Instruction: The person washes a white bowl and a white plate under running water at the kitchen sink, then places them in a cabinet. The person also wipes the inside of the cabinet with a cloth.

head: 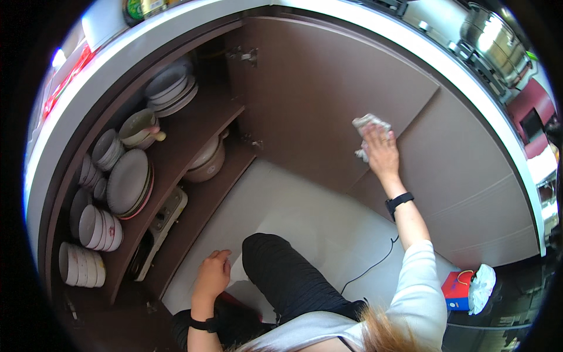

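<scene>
My right hand [382,147] presses a crumpled, light patterned cloth [371,122] flat against the inner face of an open brown cabinet door [308,97], near its outer edge. Nothing shows in my left hand [214,270], which hangs over the floor beside my knee with its fingers slightly curled. To the left is the open cabinet, whose upper shelf [176,154] bears stacked bowls [101,226], plates [128,181] and a pot with a spout or handle [137,127]. On the lower shelf [228,176] are a brown lidded pot [209,165] and a flat appliance or tray [165,220].
Above the cabinets runs a white countertop edge [444,50], with a steel pot [495,42] on the stove at the upper right. A black cable [374,265] lies on the pale floor [299,211]. At the lower right are a red and blue box [457,290] and a white plastic bag [481,288].
</scene>
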